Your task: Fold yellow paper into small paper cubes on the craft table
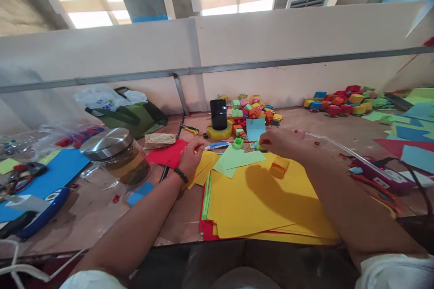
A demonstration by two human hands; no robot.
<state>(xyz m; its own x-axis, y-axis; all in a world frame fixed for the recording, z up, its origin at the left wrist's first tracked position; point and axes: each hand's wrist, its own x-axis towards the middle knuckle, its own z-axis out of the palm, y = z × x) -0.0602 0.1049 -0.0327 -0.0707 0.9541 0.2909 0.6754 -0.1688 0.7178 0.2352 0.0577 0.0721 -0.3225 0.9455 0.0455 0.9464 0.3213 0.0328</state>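
Observation:
My left hand (191,158), with a dark beaded bracelet at its wrist, rests near a red sheet (167,153) and some orange-yellow paper; whether its curled fingers hold anything is unclear. Beyond the paper stack, my right hand (280,141) pinches a small green paper piece (260,144). Between the hands lie light green sheets (233,162) and a small open green paper box (238,143). A blue-and-white tube (217,145) lies just behind them. An orange-yellow folded box (279,167) sits on the yellow sheets (267,207).
A phone (219,114) stands upright on a yellow tape roll (219,132). Colourful paper cubes (339,101) are heaped at the back. A glass jar (118,156) and a green bag (135,117) stand left. A purple power strip (383,178) and pliers (378,192) lie right.

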